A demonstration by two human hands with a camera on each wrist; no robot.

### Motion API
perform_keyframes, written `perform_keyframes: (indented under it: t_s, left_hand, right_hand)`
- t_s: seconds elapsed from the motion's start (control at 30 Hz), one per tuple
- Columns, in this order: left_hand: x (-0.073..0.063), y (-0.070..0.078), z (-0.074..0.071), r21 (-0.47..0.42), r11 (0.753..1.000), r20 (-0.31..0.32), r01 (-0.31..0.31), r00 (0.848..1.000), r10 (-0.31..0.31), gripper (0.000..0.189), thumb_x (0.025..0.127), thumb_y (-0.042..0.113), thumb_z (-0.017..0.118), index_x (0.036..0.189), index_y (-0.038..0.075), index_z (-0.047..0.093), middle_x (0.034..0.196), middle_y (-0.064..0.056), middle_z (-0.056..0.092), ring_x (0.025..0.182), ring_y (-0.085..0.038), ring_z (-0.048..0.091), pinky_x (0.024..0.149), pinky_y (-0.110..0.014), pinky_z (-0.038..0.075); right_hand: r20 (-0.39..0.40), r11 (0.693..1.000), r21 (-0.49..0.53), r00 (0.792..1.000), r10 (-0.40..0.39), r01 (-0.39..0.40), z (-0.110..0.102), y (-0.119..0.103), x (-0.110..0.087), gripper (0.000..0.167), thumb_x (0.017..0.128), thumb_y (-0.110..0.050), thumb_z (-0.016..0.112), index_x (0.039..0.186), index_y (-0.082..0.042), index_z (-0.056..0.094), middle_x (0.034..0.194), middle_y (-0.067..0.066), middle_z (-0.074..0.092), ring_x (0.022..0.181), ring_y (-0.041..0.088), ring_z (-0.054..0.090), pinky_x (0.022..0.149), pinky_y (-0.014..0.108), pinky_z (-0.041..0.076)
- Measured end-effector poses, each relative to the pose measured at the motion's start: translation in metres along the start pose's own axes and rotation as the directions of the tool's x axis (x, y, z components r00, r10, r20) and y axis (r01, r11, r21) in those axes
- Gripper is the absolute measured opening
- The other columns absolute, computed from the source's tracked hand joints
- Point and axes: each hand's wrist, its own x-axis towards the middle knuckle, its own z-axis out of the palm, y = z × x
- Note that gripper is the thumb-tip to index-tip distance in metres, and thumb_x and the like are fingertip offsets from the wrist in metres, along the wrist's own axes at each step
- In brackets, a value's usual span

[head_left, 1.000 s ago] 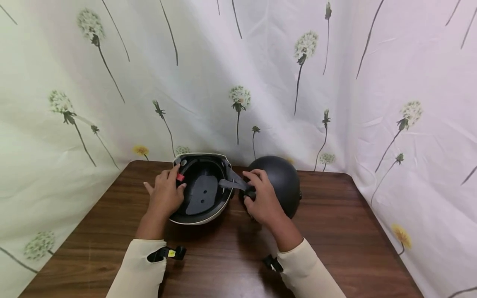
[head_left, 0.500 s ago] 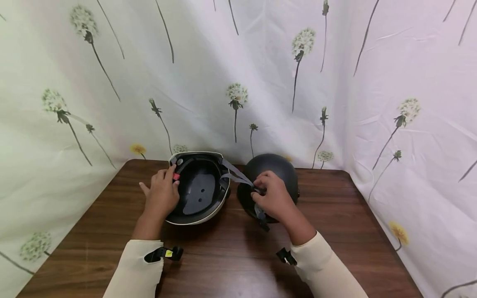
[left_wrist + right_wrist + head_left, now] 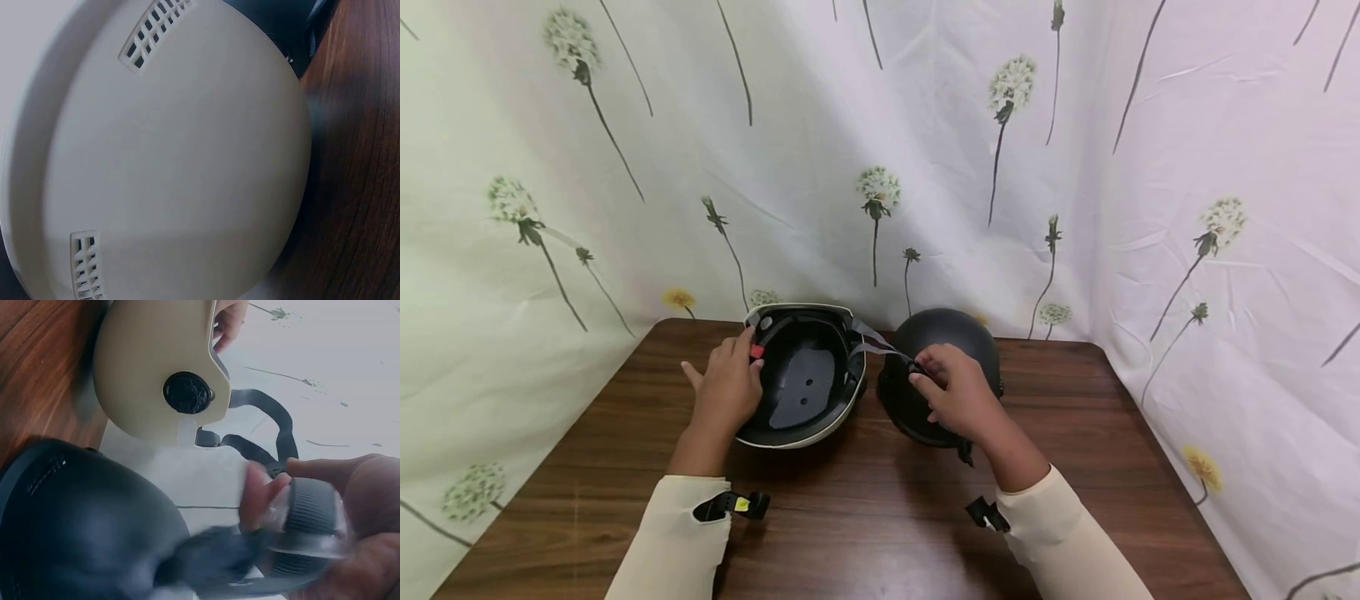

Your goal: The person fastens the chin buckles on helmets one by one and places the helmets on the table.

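Note:
A cream helmet (image 3: 797,437) lies upside down on the table, its black lining (image 3: 786,350) facing up. My left hand (image 3: 724,390) grips its left rim near a red tab (image 3: 757,352); in the left wrist view the outer shell (image 3: 181,144) fills the frame and hides that hand. My right hand (image 3: 951,387) pinches the helmet's grey chin strap (image 3: 880,346) near its end, pulled out to the right. In the right wrist view, the strap end (image 3: 312,515) among the right hand's fingers is ribbed, with clear plastic, and partly blurred.
A black helmet (image 3: 955,329) sits dome up beside the cream one, beneath my right hand; its dark strap hangs at the front. Both rest on a brown wooden table (image 3: 850,517). A white curtain (image 3: 805,167) with dandelion prints stands close behind.
My right hand has drawn the grey strap rightward over the black helmet, then shifted its hold slightly. The left hand keeps its place on the cream helmet's rim.

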Motion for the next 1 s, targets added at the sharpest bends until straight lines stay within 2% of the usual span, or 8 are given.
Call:
perform_keyframes:
  t_s: [0.1,0.17,0.37,0.47,0.6,0.7,0.87,1.0]
  left_hand:
    - [0.001,-0.001,0.001,-0.002,1.0,0.0,-0.004,1.0,0.004,0.058,0.109,0.013,0.054,0.162,0.006,0.033,0.151,-0.031,0.043,0.144,-0.053,0.037,0.106,-0.09,-0.006]
    - [0.001,-0.001,0.001,-0.002,1.0,-0.005,-0.008,1.0,0.008,0.057,0.109,0.012,0.054,0.162,0.007,0.035,0.151,-0.031,0.044,0.143,-0.053,0.038,0.106,-0.09,-0.006]
    - [-0.001,-0.001,-0.001,0.008,1.0,-0.029,-0.022,0.999,0.023,0.053,0.108,0.011,0.055,0.159,0.008,0.041,0.146,-0.031,0.047,0.14,-0.053,0.041,0.106,-0.09,-0.004]
    - [-0.001,-0.002,-0.001,0.01,1.0,-0.039,-0.024,0.999,0.025,0.052,0.108,0.012,0.057,0.158,0.009,0.042,0.145,-0.03,0.048,0.14,-0.053,0.041,0.106,-0.09,-0.003]
    - [-0.001,-0.002,-0.001,0.01,1.0,-0.046,-0.024,0.999,0.024,0.055,0.107,0.014,0.06,0.159,0.01,0.042,0.145,-0.029,0.048,0.14,-0.052,0.041,0.107,-0.09,-0.001]
    - [-0.002,-0.003,-0.001,0.002,1.0,-0.053,-0.022,0.998,0.022,0.057,0.106,0.014,0.062,0.159,0.009,0.042,0.145,-0.029,0.048,0.14,-0.052,0.041,0.107,-0.089,0.0]
    - [-0.005,-0.005,0.0,-0.022,1.0,-0.078,-0.017,0.997,0.015,0.06,0.105,0.014,0.065,0.16,0.009,0.042,0.147,-0.028,0.049,0.142,-0.05,0.04,0.109,-0.089,0.003]
    - [-0.007,-0.007,0.001,-0.028,0.999,-0.099,-0.025,0.995,0.022,0.06,0.104,0.014,0.066,0.159,0.01,0.043,0.145,-0.028,0.051,0.141,-0.05,0.042,0.109,-0.088,0.005]
  right_hand:
    - [-0.017,1.0,0.002,1.0,-0.019,0.019,-0.004,0.0,-0.001,0.015,0.102,-0.011,0.07,0.116,-0.008,0.065,0.111,0.013,0.058,0.061,0.02,0.065,0.051,0.033,0.058]
    - [-0.021,0.997,-0.041,0.998,-0.062,0.061,-0.007,0.002,-0.002,0.017,0.1,-0.011,0.073,0.116,-0.009,0.065,0.113,0.01,0.06,0.07,0.017,0.068,0.061,0.033,0.061]
    - [0.056,0.953,-0.249,0.984,-0.167,0.176,-0.019,0.007,-0.006,0.045,0.09,-0.003,0.082,0.131,-0.006,0.064,0.117,0.006,0.058,0.086,0.014,0.061,0.074,0.035,0.055]
    - [0.068,0.947,-0.29,0.99,-0.125,0.139,-0.028,0.009,-0.009,0.045,0.088,-0.003,0.084,0.129,-0.004,0.067,0.112,0.005,0.057,0.084,0.015,0.057,0.073,0.035,0.052]
    - [0.015,0.942,-0.327,0.997,-0.072,0.073,-0.037,0.009,-0.013,0.023,0.088,-0.01,0.086,0.104,-0.008,0.07,0.096,0.001,0.059,0.079,0.015,0.056,0.07,0.035,0.05]
    - [-0.014,0.941,-0.333,0.998,-0.066,0.058,-0.041,0.01,-0.013,0.02,0.09,-0.014,0.085,0.093,-0.013,0.066,0.085,-0.001,0.059,0.074,0.015,0.053,0.066,0.034,0.048]
    - [-0.005,0.94,-0.34,0.999,-0.044,0.039,-0.044,0.01,-0.014,0.019,0.095,-0.02,0.081,0.096,-0.015,0.062,0.076,-0.001,0.056,0.066,0.015,0.05,0.061,0.032,0.045]
    - [0.029,0.93,-0.366,1.0,-0.004,0.014,-0.046,0.009,-0.015,0.025,0.094,-0.025,0.082,0.108,-0.014,0.064,0.083,-0.001,0.058,0.072,0.016,0.052,0.065,0.035,0.046]
